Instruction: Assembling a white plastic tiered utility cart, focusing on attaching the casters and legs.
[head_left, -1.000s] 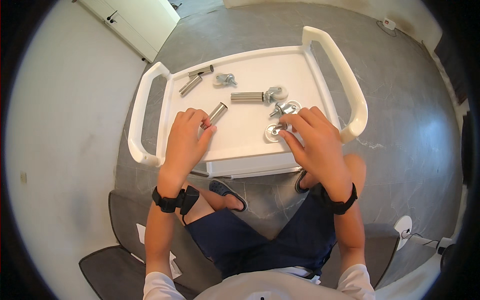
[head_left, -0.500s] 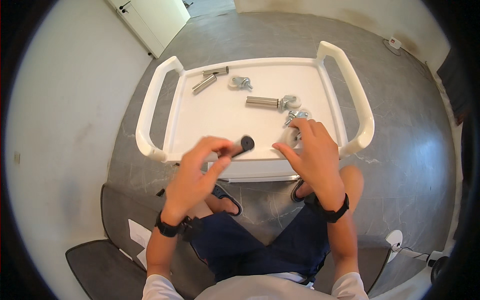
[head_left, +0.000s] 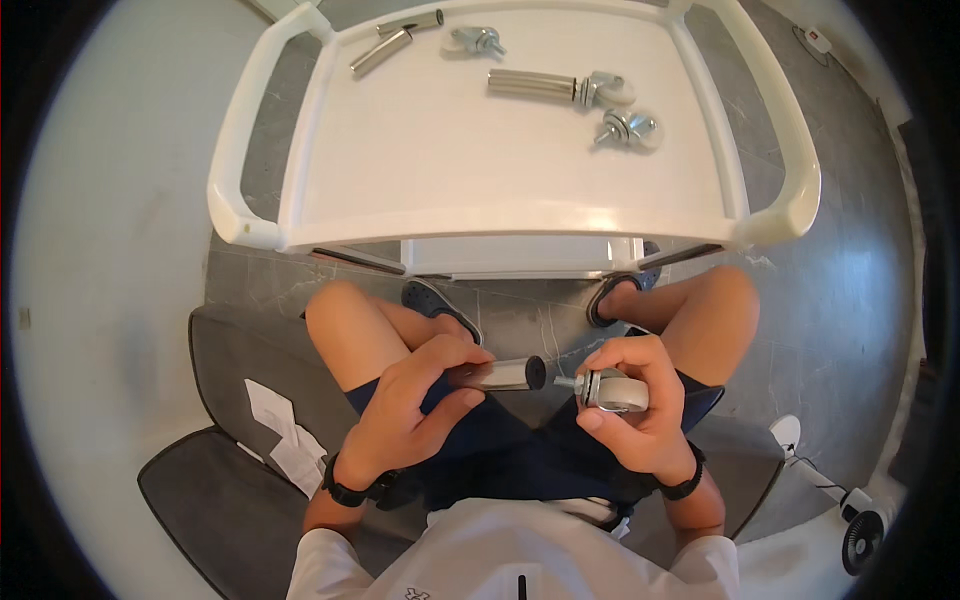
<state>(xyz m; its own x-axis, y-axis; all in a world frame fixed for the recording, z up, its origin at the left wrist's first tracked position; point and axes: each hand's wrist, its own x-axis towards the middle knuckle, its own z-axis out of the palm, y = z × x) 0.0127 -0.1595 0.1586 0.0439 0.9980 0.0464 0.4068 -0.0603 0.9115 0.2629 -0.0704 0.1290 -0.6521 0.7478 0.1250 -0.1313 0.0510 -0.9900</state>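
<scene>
Over my lap, my left hand (head_left: 422,400) is closed around a shiny metal tube (head_left: 502,374) with a black plug in its right end. Facing it, my right hand (head_left: 645,405) grips a caster wheel (head_left: 612,390) with a white wheel and metal bracket. The caster's threaded stem points left at the plug, with a small gap between them. On the white cart tray (head_left: 450,190) ahead lie a joined tube (head_left: 532,84) and caster (head_left: 608,90), a loose caster (head_left: 630,129) below them, another caster (head_left: 474,41) at the back, and two tubes (head_left: 382,52) at the far left.
White handles rise at the cart's left (head_left: 232,130) and right (head_left: 775,110) sides. Papers (head_left: 283,425) lie on the grey seat at my left. A small black fan (head_left: 862,540) is at the lower right. Grey tiled floor surrounds the cart.
My right hand has picked up the caster from the tray's near edge. Both hands have drawn back over my lap, bringing tube and caster nearly end to end. The view has tilted down.
</scene>
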